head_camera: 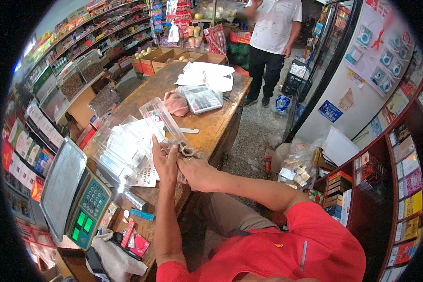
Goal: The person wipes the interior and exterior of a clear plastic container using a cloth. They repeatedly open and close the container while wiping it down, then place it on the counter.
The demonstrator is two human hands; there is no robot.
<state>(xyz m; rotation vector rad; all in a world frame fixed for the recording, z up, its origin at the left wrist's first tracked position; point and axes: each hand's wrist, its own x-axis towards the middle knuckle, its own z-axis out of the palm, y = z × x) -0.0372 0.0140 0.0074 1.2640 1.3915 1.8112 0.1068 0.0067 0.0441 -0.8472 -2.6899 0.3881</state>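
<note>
My left hand (165, 160) is at the near edge of the wooden counter (201, 141), its fingers against the end of a long clear plastic holder (165, 120). Close beside it, my right hand (196, 172) presses a crumpled greyish-brown cloth (187, 151), part of which is hidden under the fingers. More clear plastic trays (118, 155) lie on printed paper (148, 172) to the left. A calculator (201, 98) in a plastic cover sits beyond, next to a pink cloth (176, 103).
A digital scale (91, 208) stands at the counter's left, near a blue lighter (141, 214) and a grey cloth (116, 257). A person (273, 42) stands past the counter's far end. Shelves of boxed packs (405, 197) line the right side.
</note>
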